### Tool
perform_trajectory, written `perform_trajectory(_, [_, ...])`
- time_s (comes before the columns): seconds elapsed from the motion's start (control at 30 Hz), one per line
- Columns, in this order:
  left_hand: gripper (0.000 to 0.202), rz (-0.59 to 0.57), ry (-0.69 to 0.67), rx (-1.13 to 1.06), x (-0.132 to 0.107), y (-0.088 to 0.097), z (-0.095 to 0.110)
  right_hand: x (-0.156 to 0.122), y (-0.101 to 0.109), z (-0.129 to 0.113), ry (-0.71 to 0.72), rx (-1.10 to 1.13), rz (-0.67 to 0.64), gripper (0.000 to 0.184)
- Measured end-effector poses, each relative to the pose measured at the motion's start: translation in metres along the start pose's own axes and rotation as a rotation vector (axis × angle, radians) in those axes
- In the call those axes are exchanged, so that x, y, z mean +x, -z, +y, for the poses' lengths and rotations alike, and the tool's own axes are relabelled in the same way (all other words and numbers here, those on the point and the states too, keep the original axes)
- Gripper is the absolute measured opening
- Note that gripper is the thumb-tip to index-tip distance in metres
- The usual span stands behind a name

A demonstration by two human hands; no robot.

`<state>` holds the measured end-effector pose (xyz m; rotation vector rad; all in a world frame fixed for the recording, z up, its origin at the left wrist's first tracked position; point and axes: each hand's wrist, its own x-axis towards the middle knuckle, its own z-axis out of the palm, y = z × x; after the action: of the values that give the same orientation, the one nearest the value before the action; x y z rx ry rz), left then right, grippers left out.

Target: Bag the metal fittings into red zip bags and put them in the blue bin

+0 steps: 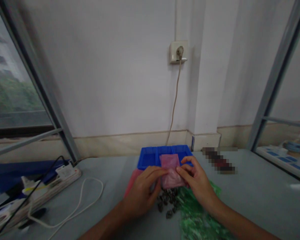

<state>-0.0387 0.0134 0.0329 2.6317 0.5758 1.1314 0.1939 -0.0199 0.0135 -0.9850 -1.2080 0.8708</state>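
Note:
Both my hands hold a small pink plastic bag (170, 170) above the grey table (252, 196). My left hand (142, 193) pinches the bag's left edge, fingers closed. My right hand (197, 181) pinches its right edge. Just beneath the bag lies a small heap of dark little parts (168, 199). Behind the bag stands a blue tray (150, 156) with compartments. A pile of pink bags (131, 181) lies under my left hand. A green plastic bag (197, 216) lies under my right forearm.
A white power strip (62, 175) with cables (87, 200) lies at the left. A wall socket (178, 52) with a cord hangs on the white wall. A blurred dark object (220, 160) rests right of the tray. Metal window frames stand at both sides.

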Motion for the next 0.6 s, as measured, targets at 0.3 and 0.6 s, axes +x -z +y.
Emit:
perform_trajectory(0.3, [0.025, 0.167, 0.005, 0.130, 0.000, -0.004, -0.008, -0.005, -0.004, -0.010, -0.014, -0.053, -0.089, 0.041])
perform_trajectory(0.6, [0.031, 0.219, 0.274, -0.080, 0.003, -0.009, -0.008, -0.010, -0.006, -0.010, -0.032, -0.070, -0.145, 0.042])
